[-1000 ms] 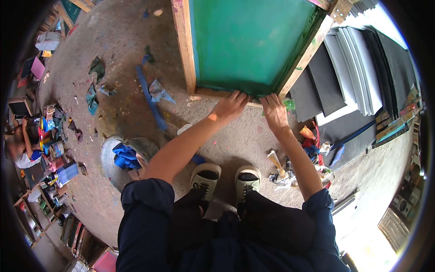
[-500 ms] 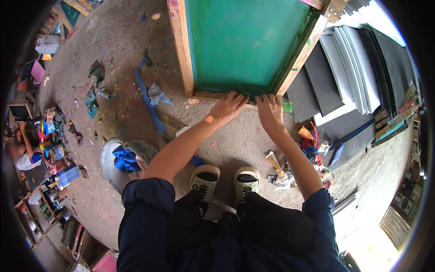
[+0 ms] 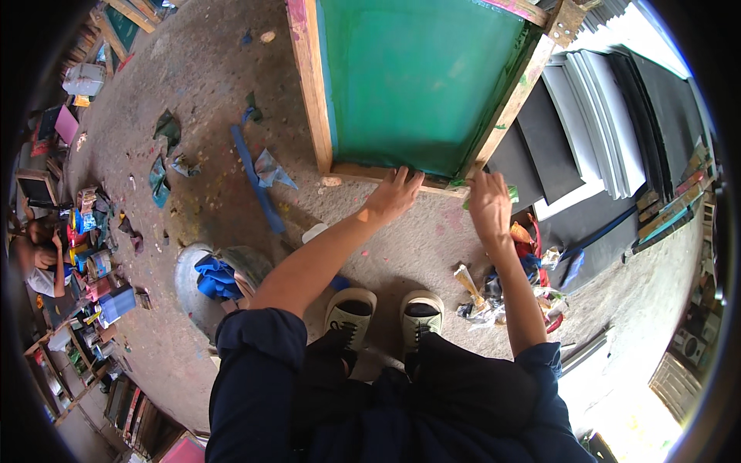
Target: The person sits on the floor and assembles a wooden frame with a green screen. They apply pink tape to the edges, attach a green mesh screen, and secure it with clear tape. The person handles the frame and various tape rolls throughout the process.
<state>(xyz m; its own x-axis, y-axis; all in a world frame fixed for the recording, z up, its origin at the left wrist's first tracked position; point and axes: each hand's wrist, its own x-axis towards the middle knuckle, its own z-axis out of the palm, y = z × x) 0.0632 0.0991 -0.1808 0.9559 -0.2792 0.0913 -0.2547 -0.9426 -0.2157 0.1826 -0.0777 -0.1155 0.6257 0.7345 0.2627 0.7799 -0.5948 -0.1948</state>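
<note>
A wooden screen-printing frame (image 3: 312, 92) with green mesh (image 3: 417, 85) stands in front of me, its near rail toward my feet. My left hand (image 3: 395, 194) is closed over the middle of that near rail, fingertips over the inner edge. At the frame's near right corner is my right hand (image 3: 491, 202), its fingers curled together beside the wood. Bits of a green scrap (image 3: 512, 194) show on both sides of that hand. What its fingers hold is hidden.
Black and white sheets (image 3: 606, 123) are stacked to the right. Crumpled scraps (image 3: 482, 301) lie near my right forearm. On the left are a metal basin (image 3: 189, 278) with blue cloth (image 3: 218, 276), a blue strip (image 3: 258, 181), and a seated person (image 3: 42, 258) among cluttered containers.
My right hand has come off the near rail and shifted right and toward me, to the corner beside the green scrap. My left hand stays on the rail.
</note>
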